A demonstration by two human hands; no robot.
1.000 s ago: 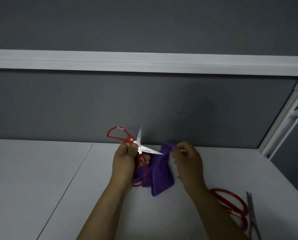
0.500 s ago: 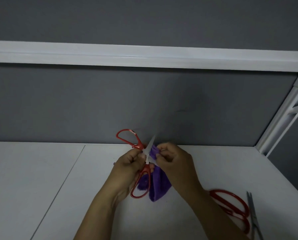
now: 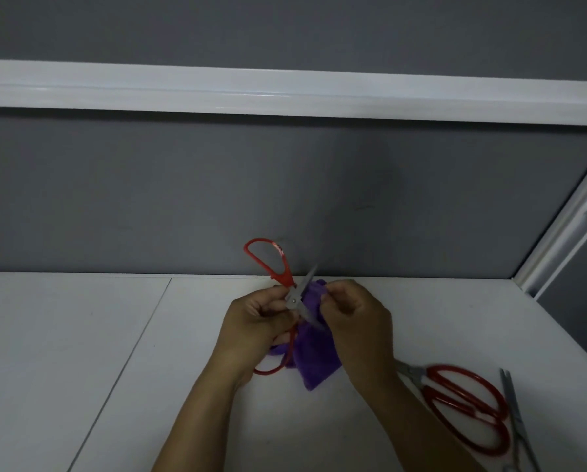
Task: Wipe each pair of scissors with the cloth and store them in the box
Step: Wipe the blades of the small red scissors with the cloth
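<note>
step: wiping opened scissors (image 3: 289, 290) | left hand (image 3: 254, 323): fingers grasp them near pivot | right hand (image 3: 355, 318): fingers pinch cloth (image 3: 316, 364) on blade (image 3: 307, 315) | next: probably draw cloth toward tip, carefully; box unseen

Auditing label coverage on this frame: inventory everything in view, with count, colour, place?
held scissors: 1, red handles, blades open, above table centre
cloth: 1, purple, draped against a blade
second scissors: 1, red handles, lying on table, right
metal scissors: 1, grey, table's far right, partly cropped
table: 1, white, foreground
partition: 1, grey, behind table
rail: 1, white, across partition
frame: 1, white, right edge
left hand: 1, grips held scissors
right hand: 1, pinches cloth
</note>
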